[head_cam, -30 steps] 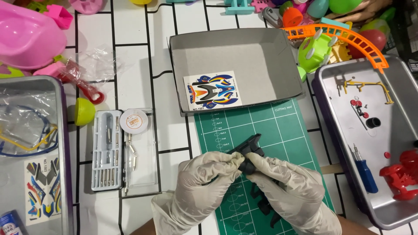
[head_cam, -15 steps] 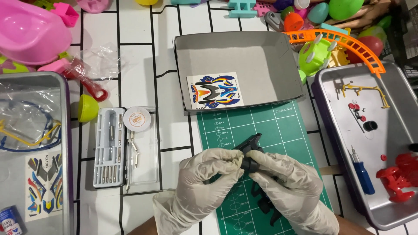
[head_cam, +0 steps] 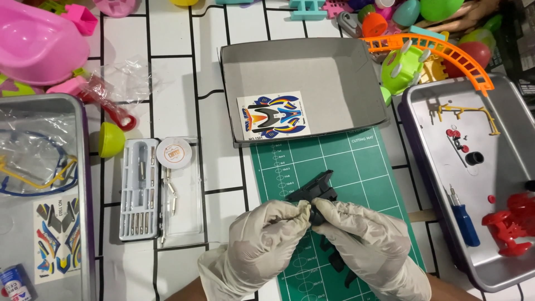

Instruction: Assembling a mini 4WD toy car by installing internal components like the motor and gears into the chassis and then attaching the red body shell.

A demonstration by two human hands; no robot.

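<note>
Both hands wear pale gloves and meet over a green cutting mat (head_cam: 356,161). My left hand (head_cam: 262,239) and my right hand (head_cam: 368,245) pinch a black plastic model part (head_cam: 315,192) between their fingertips, its front end sticking up and away from me. More black pieces (head_cam: 337,262) lie on the mat under my right hand, partly hidden. A grey cardboard box lid (head_cam: 312,67) just beyond the mat holds a colourful sticker sheet (head_cam: 272,116).
A metal tray (head_cam: 446,184) at right holds a blue screwdriver (head_cam: 465,220), red plastic parts (head_cam: 510,223), a yellow sprue and small black wheels. A clear tool case (head_cam: 159,189) lies left of the mat. Another tray (head_cam: 83,184) at far left holds bags and stickers. Colourful toys crowd the back.
The hands and the black part have stayed almost in place, with only small finger shifts on the part. The view has drifted slightly.
</note>
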